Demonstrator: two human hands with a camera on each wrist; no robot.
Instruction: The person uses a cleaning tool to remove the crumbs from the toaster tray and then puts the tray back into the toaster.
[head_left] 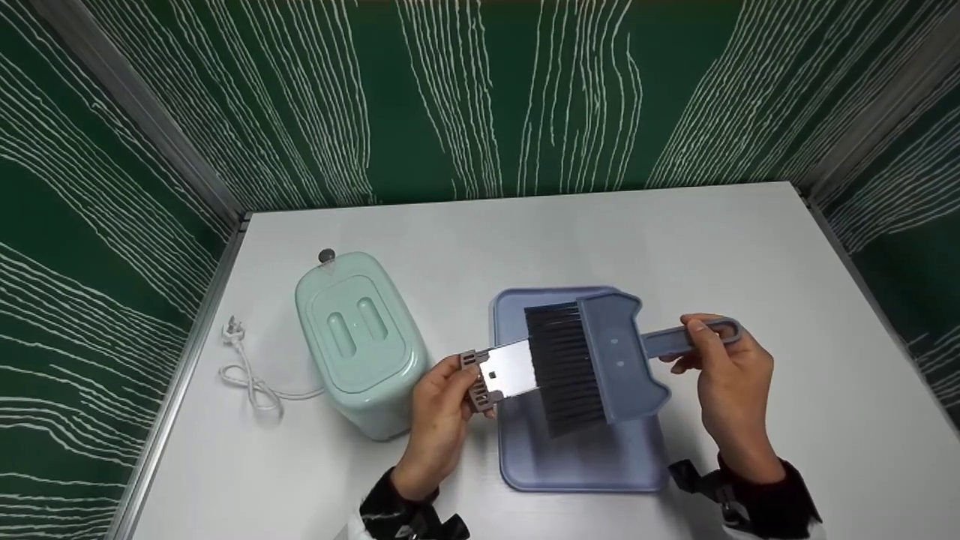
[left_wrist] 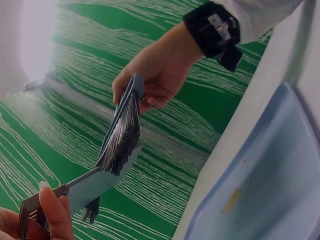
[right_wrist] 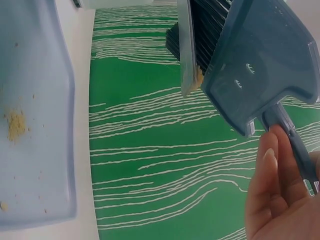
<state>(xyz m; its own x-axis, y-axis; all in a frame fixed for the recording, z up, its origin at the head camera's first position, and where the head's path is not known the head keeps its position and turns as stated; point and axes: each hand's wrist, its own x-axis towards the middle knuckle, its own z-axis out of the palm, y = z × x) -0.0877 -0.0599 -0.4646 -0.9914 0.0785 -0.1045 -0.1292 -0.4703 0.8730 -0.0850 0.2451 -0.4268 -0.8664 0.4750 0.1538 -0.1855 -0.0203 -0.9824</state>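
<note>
My left hand [head_left: 437, 420] pinches the slotted grey end of a metal crumb tray [head_left: 514, 369] between thumb and fingers. With thumb and fingers my right hand [head_left: 739, 386] holds the blue-grey handle of a small brush [head_left: 616, 360]. The brush's black bristles [left_wrist: 122, 142] lie against the metal plate and hide its far part in the head view. A yellowish crumb [right_wrist: 199, 77] clings by the plate's edge in the right wrist view. Both tools are held above a blue tray [head_left: 581, 472]. Scattered crumbs [right_wrist: 16, 125] lie in that tray.
A mint-green toaster [head_left: 360, 337] stands left of the blue tray, two recesses in its top. Its white cord [head_left: 259, 386] and plug [head_left: 233, 330] lie to its left. Green panels with white lines [head_left: 480, 97] enclose the white table [head_left: 795, 300] at the back and sides.
</note>
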